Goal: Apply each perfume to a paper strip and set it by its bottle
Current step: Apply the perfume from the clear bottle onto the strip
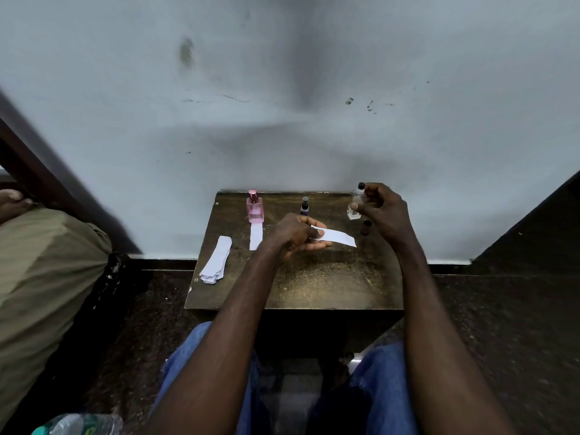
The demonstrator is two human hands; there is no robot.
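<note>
My left hand (296, 235) pinches a white paper strip (337, 237) that points right over the small wooden table (314, 284). My right hand (381, 211) holds a clear glass bottle (356, 204) with a black cap, upright, at the table's far right. A pink perfume bottle (255, 207) stands at the back left with one paper strip (255, 236) lying just in front of it. A small dark spray bottle (304, 206) stands at the back middle. Below my right hand stands a small brown vial (366, 227).
A stack of spare paper strips (217, 260) lies near the table's left edge. The table stands against a pale wall. A bed with an olive sheet (47, 271) is at the left; a plastic water bottle (78, 425) lies on the floor at the bottom left.
</note>
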